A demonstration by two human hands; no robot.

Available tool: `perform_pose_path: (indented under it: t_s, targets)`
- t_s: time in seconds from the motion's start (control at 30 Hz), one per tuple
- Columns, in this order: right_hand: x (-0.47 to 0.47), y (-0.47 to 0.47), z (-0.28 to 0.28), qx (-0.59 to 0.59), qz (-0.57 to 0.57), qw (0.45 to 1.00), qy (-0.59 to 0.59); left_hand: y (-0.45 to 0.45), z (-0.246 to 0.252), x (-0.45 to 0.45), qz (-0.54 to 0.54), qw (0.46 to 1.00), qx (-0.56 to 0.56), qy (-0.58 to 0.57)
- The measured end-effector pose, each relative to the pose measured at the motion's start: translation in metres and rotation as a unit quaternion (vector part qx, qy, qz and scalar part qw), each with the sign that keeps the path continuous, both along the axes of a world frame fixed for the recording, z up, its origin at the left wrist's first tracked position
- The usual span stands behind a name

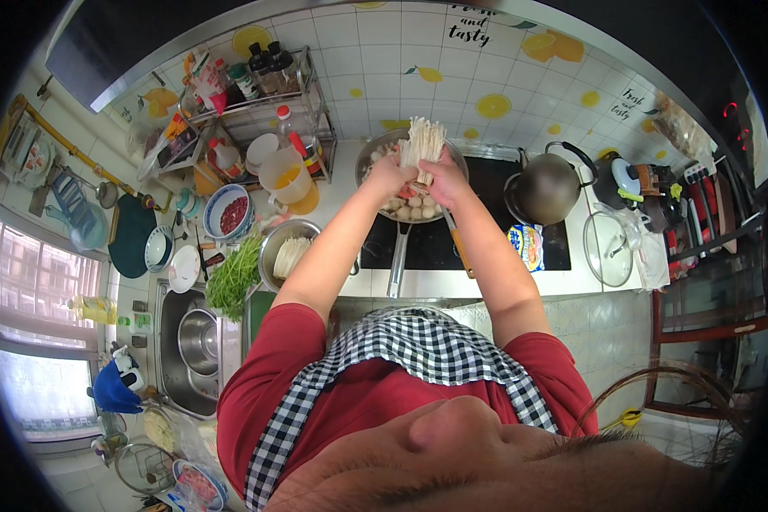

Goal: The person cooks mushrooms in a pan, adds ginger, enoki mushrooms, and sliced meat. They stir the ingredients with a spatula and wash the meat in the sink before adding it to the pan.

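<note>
A bunch of enoki mushrooms [424, 142] is held over a frying pan [363, 160] by both hands. My left hand [390, 176] grips its lower left side, and my right hand [445, 178] grips its lower right side. Round pale balls [413, 208] and pinkish pieces lie in the pan, whose metal handle [399, 256] points towards me. A utensil with an orange-brown handle [459, 246] leans at the pan's right side. More enoki [291, 256] sits in a steel bowl [267, 246] left of my left forearm.
A lidded pot [544, 189] and a noodle packet [526, 246] are right of the pan. Leafy greens [235, 275], a bowl of red meat [233, 214] and a plastic jug [285, 176] stand left, near the sink [169, 358]. A glass lid [607, 249] lies at the right.
</note>
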State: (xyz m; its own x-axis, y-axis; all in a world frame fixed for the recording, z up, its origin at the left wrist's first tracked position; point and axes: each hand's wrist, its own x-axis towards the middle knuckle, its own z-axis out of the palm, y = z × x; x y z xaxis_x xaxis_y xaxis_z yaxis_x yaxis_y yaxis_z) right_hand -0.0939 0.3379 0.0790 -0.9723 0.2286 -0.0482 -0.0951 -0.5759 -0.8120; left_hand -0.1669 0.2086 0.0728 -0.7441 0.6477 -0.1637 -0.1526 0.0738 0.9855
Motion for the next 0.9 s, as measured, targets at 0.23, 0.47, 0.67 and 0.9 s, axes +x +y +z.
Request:
perform_pose_path:
  t_s: [0.23, 0.47, 0.67, 0.9]
  targets:
    - [0.000, 0.010, 0.004, -0.043, 0.020, 0.997, 0.060, -0.006, -0.003, -0.012, 0.022, 0.994, 0.054, -0.094]
    - [-0.009, 0.006, -0.008, 0.023, -0.045, 0.998, 0.031, -0.004, -0.001, -0.010, -0.043, 0.987, 0.090, -0.129]
    - [-0.009, 0.001, -0.015, 0.064, -0.061, 0.996, 0.006, -0.004, -0.007, -0.007, -0.035, 0.991, 0.086, -0.101]
    - [-0.004, 0.003, -0.021, -0.074, -0.052, 0.996, 0.011, 0.003, -0.008, -0.006, 0.124, 0.990, 0.003, 0.075]
